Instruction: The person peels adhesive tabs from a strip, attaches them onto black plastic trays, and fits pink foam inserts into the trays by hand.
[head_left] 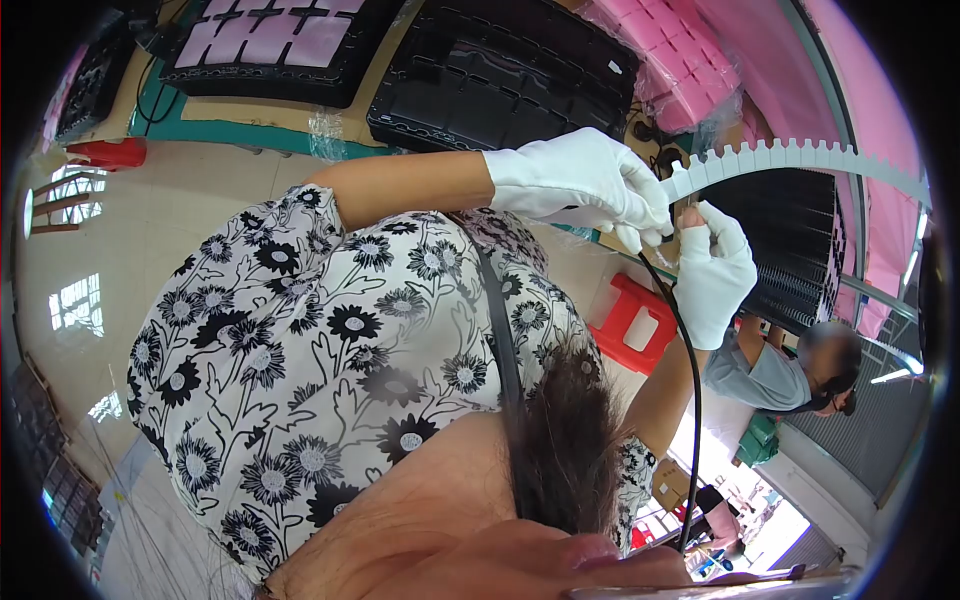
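My left hand (585,180), in a white glove, has its fingers pressed together at the end of a white toothed strip (790,160); what they pinch is hidden. Close beside it on the right, my right hand (715,265) is gloved too, with a bare thumb tip showing. Its thumb and forefinger meet, but whatever is between them is too small to tell. A black cable (690,385) curves down from beside my left fingertips, past my right wrist.
Black trays (500,85) and a tray with pink inserts (265,30) lie across the top. Pink trays (675,60) are wrapped in clear film. A red stool (635,325) stands below my hands. Another person (765,370) is at the right, beside a dark ribbed stack (785,235).
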